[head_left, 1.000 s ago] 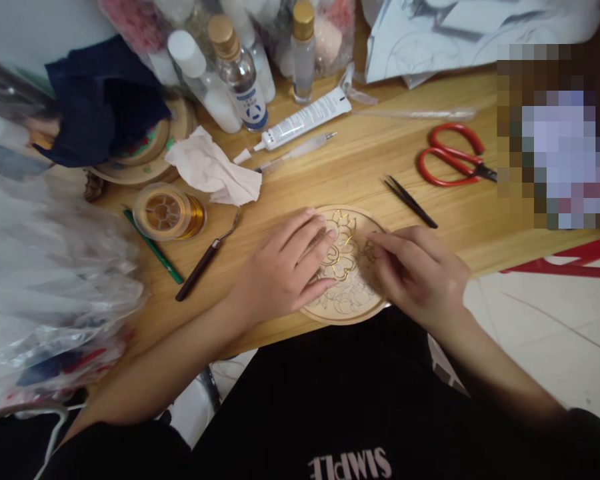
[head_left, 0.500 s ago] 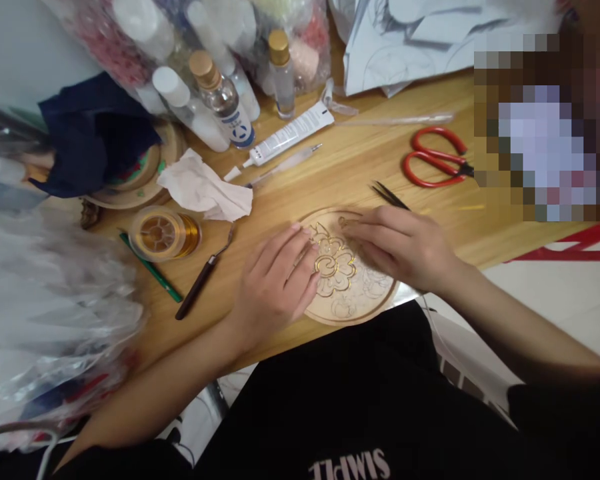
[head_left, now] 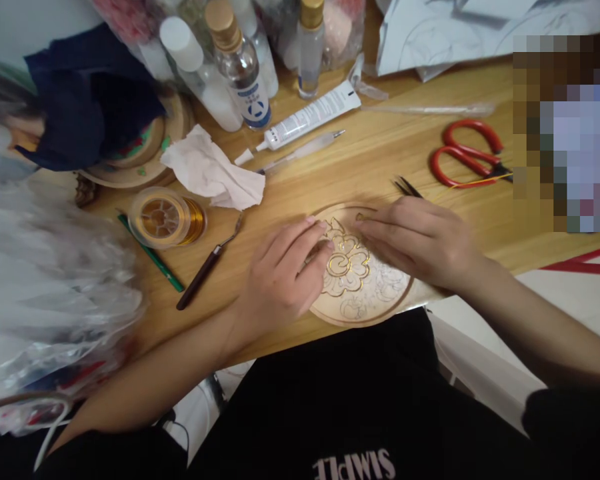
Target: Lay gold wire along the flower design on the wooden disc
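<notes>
A round wooden plaque [head_left: 353,310] lies at the table's front edge, with a flower outlined in gold wire [head_left: 339,265] and pencil drawing at its lower right. My left hand [head_left: 290,270] rests on the plaque's left side, fingers slightly apart. My right hand [head_left: 420,237] is over the plaque's upper right, its fingertips pinched at a small golden piece [head_left: 361,217]. Black tweezers [head_left: 405,187] stick out beyond the back of my right hand; whether the hand touches them is unclear.
Red-handled scissors [head_left: 465,157] lie at the right. Behind are a white tube [head_left: 313,117], a clear pen [head_left: 305,148], bottles [head_left: 243,73] and papers [head_left: 430,40]. At the left are crumpled tissue [head_left: 210,167], a wire spool [head_left: 165,217], a dark-handled tool [head_left: 200,277] and a green pencil [head_left: 153,253].
The view has shifted, so the plaque and table items sit further right. A strand of golden wire now shows across the scissors. Both hands keep nearly the same places on the plaque.
</notes>
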`<state>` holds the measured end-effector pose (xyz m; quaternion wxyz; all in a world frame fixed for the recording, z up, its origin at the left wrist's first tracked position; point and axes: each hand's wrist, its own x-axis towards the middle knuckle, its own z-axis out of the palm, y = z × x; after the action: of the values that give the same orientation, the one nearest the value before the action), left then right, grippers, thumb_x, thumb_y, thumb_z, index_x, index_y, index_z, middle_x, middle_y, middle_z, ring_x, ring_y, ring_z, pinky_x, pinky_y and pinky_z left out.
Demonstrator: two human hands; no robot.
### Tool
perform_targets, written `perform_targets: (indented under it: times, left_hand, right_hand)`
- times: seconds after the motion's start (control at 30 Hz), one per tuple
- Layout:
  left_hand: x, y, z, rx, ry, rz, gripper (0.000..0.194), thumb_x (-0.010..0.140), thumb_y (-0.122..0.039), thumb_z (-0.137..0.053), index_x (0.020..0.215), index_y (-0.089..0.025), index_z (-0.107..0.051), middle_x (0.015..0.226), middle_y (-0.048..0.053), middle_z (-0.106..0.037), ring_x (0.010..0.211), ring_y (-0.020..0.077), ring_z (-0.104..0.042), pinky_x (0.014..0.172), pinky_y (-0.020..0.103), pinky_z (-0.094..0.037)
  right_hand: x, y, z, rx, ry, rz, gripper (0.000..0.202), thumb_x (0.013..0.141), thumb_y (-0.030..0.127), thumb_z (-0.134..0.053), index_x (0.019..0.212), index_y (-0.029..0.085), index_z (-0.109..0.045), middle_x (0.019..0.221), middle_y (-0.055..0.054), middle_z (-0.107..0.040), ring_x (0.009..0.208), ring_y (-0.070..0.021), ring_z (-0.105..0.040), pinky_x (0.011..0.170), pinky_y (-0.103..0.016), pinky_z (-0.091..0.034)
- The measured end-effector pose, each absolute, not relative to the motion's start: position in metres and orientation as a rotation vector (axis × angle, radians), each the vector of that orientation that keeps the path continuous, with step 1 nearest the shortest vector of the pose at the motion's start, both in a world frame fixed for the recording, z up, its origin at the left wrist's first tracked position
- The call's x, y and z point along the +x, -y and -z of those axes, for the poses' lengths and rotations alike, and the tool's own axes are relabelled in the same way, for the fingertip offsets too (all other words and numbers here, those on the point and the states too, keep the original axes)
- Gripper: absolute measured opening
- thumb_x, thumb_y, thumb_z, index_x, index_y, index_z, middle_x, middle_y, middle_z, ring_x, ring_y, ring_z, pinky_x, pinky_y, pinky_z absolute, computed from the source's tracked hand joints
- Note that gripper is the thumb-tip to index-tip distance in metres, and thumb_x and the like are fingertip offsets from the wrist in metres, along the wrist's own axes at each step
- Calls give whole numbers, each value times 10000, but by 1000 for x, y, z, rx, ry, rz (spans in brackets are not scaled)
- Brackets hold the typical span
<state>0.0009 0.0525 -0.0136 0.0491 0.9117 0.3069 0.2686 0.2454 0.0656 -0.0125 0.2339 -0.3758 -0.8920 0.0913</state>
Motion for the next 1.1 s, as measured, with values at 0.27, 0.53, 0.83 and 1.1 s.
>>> perform_targets:
  times: [0.27, 0.53, 0.83, 1.1]
  left_hand:
    - [-1, -55, 13, 2812, -888, -804, 220, 876, -99, -596, 1088, -87, -653, 1189, 163, -671, 1163, 291, -626, 925, 431, -590]
    - [-2, -53, 15, 2738, -878, -801, 244, 892, -82, -571, 1123, -81, -649, 1223, 187, -655, 1214, 303, -604, 970, 458, -559]
    - [-1, -54, 13, 2779, -890, -786, 215, 898, -96, -575, 1095, -95, -662, 1193, 169, -677, 1159, 296, -639, 907, 439, -591]
    - [0, -53, 14, 2716, -875, -780, 284, 858, -80, -583, 1132, -90, -657, 1220, 181, -666, 1168, 314, -626, 928, 471, -580]
  right_hand:
    - [247, -68, 11, -1037, 2413, -310, 143, 943, 262, -594, 1035, 246, -703, 903, -23, -739, 783, -145, -694, 690, -317, -583]
    - [243, -67, 12, -1072, 2357, -201, 122, 915, 278, -641, 980, 197, -706, 769, -24, -675, 693, -135, -633, 574, -271, -508]
    - [243, -66, 11, -949, 2382, -119, 177, 900, 195, -646, 1073, 186, -684, 828, -46, -693, 756, -150, -655, 613, -268, -534]
    - [242, -64, 12, -1101, 2410, -217, 152, 949, 274, -584, 1038, 250, -704, 827, -20, -699, 778, -158, -680, 644, -299, -569]
